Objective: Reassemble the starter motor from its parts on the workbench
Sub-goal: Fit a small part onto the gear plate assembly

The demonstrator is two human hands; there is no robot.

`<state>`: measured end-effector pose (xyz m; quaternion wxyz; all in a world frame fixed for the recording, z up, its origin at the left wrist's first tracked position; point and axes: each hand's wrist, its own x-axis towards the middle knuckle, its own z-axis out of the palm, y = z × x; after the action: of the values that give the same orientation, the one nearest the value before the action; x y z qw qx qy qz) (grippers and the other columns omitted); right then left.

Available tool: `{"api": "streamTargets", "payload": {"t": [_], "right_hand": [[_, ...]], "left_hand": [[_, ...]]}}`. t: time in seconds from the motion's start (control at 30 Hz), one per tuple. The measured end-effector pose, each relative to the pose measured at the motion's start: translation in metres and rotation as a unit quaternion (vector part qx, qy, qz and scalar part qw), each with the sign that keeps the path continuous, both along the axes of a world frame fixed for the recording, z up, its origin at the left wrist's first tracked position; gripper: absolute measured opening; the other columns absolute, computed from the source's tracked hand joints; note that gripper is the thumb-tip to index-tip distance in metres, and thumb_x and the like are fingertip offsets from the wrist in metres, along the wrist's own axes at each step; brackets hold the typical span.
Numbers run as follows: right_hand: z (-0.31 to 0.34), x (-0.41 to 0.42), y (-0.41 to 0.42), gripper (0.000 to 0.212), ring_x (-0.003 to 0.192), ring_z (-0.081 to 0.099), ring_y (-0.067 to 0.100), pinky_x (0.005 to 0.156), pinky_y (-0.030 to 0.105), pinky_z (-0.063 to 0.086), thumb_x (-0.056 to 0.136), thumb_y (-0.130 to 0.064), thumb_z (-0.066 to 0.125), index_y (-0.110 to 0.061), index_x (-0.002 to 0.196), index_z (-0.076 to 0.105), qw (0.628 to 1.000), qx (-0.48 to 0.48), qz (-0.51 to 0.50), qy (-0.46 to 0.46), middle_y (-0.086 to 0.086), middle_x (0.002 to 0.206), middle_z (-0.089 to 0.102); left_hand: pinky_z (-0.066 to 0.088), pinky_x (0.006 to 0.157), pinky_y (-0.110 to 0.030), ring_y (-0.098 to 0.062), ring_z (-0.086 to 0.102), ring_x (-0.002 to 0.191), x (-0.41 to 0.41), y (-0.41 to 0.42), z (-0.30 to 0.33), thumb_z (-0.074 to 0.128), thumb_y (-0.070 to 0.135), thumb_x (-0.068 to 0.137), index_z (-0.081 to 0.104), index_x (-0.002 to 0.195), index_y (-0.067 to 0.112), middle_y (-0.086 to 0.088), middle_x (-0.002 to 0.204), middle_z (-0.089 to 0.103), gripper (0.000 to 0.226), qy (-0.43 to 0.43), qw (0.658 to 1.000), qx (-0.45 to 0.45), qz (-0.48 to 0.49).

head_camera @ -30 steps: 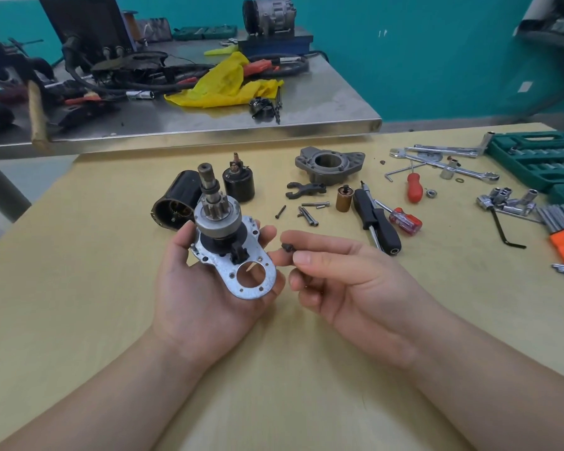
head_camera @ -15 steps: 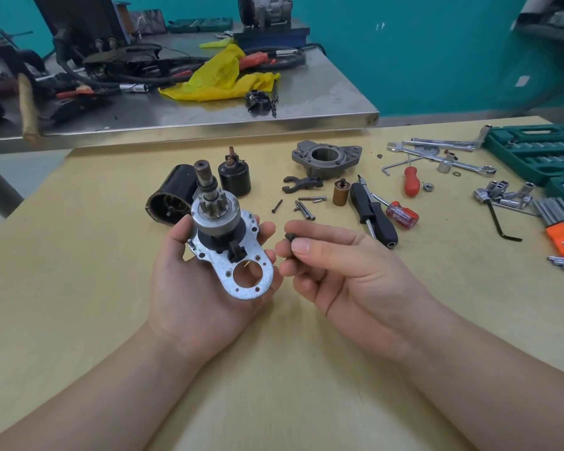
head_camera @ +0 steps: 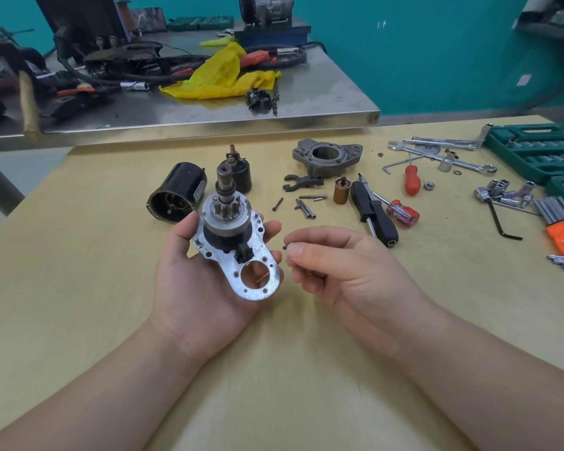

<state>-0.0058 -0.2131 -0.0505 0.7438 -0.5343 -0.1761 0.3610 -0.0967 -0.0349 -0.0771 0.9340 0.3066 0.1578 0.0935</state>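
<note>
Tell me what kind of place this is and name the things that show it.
Most likely an auto-electrical repair or training workshop. A green socket set case lies open beside spanners on the wooden bench, starter motor parts such as the black motor housing lie around, and an alternator sits behind.

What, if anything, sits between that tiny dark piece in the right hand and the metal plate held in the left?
Nothing visible. The right hand pinches the small dark piece just beside the plate assembly resting in the left hand; only open air separates them.

Housing (head_camera: 327,157) behind fork lever (head_camera: 302,182)
</note>
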Motion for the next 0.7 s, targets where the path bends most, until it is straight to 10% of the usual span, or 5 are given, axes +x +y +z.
{"api": "streamTargets", "payload": {"t": [0.7], "right_hand": [[-0.018, 0.004, 0.003, 0.011, 0.064, 0.051, 0.009, 0.068, 0.028, 0.044, 0.089, -0.015, 0.082, -0.023, 0.094, 0.086, 0.991, -0.094, -0.039, -0.082, -0.01, 0.071, 0.07]], "left_hand": [[0.059, 0.098, -0.054, -0.041, 0.07, 0.12, -0.001, -0.009, 0.006, 0.047, 0.055, 0.107, 0.059, 0.149, 0.007, -0.026, 0.148, 0.062, 0.064, -0.018, 0.998, -0.022, -0.05]]}}
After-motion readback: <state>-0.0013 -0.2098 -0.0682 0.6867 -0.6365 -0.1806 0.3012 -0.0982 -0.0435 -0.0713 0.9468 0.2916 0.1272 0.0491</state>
